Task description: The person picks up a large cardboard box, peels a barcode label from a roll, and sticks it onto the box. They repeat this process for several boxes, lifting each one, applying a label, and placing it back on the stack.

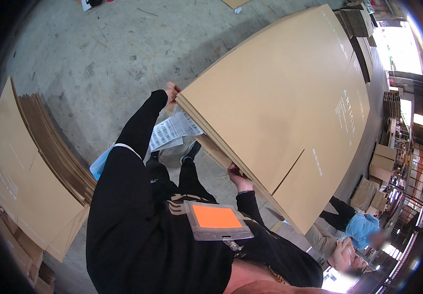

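A large brown flattened cardboard box, several layers thick at its edge, spreads tilted in front of me with pale print on its face. My left hand is closed round its left corner. Farther right along the near edge, my right hand grips the cardboard, its fingertips partly hidden by the layers. White paper sheets with barcodes show below the edge between my hands; what holds them there is hidden. A blue face mask hangs by a white loop round my left arm.
A stack of flattened cardboard boxes stands to my left. Grey concrete floor with scraps stretches ahead. Two people are at the lower right, one in a blue top. More cardboard boxes are piled at the right.
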Demonstrator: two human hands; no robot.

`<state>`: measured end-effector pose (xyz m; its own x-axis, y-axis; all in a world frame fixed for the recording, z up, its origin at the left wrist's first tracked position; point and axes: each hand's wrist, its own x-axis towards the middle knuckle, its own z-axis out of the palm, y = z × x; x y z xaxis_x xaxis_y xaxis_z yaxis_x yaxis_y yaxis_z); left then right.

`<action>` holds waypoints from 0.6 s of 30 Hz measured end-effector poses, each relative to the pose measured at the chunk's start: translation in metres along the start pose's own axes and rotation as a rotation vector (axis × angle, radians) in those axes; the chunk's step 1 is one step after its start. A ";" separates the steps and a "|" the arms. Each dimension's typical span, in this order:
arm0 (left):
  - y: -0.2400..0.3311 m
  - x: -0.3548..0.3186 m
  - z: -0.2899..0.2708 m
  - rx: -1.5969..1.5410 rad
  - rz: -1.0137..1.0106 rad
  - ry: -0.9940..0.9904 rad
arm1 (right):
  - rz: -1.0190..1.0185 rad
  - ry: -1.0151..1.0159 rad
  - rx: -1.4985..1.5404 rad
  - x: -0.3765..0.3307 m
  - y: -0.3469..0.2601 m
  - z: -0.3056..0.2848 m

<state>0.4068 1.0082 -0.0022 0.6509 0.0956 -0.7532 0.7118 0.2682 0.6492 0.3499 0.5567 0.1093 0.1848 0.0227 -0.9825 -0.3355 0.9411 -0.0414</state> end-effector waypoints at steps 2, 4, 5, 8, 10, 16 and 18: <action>0.000 0.000 0.000 -0.039 -0.042 0.028 | -0.022 0.020 -0.003 -0.004 0.004 0.003; -0.001 -0.003 0.005 0.012 -0.008 0.072 | -0.037 0.037 0.011 -0.006 0.008 0.004; -0.003 -0.004 0.009 0.038 0.032 0.089 | -0.021 0.018 0.022 -0.004 0.003 0.002; 0.000 -0.015 0.012 0.098 0.125 0.095 | 0.036 -0.014 0.045 0.000 -0.003 -0.003; 0.005 -0.021 0.010 0.093 0.141 0.075 | 0.055 0.003 0.042 -0.003 -0.005 -0.007; 0.005 -0.013 0.012 0.160 0.119 0.080 | 0.029 0.027 0.024 -0.010 -0.001 0.002; 0.009 -0.018 0.009 0.345 0.176 0.035 | 0.050 0.034 0.023 0.000 0.001 -0.004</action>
<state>0.4043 1.0002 0.0183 0.7659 0.1455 -0.6263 0.6408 -0.0926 0.7621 0.3460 0.5568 0.1088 0.1367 0.0586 -0.9889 -0.3219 0.9467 0.0117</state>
